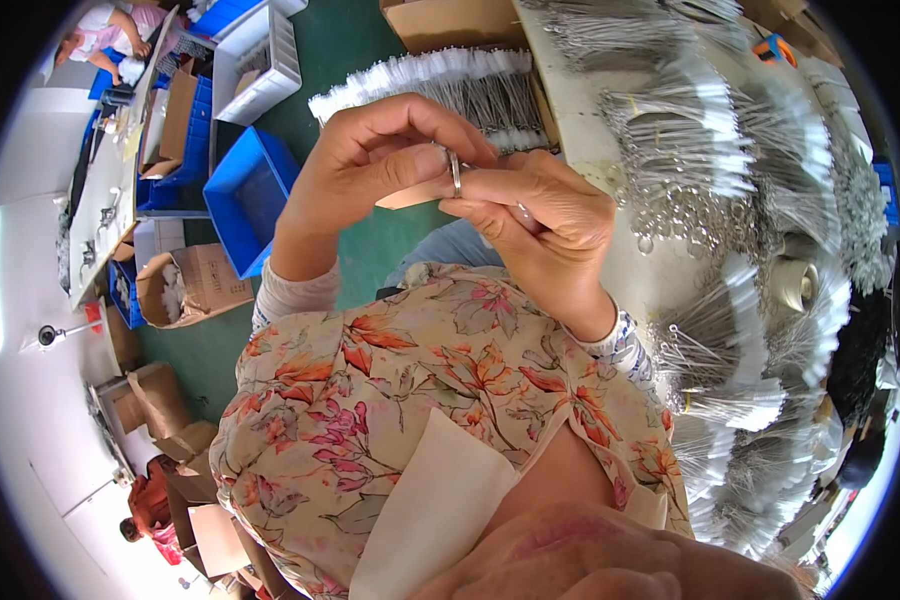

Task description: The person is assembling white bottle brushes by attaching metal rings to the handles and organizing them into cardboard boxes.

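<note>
In front of my chest, both hands are raised and meet at a small silvery metal band [456, 174]. My left hand [365, 165] is closed, its thumb pressed against the band and its other fingers curled over behind. From the other side my right hand [545, 215] comes in, also closed, its index fingertip touching the band and its thumb tucked beneath. A ring [523, 212] shows on a finger of my right hand. Past my hands lies a row of thin metal cables [480, 95] with white ends, in an open carton.
At right, a long table [585, 120] bears many cable bundles [680, 120] with white ends and a tape roll [795, 284]. A blue bin [250, 195], a white crate [260, 65] and a carton [190, 285] stand at left. Other people [120, 35] are farther off.
</note>
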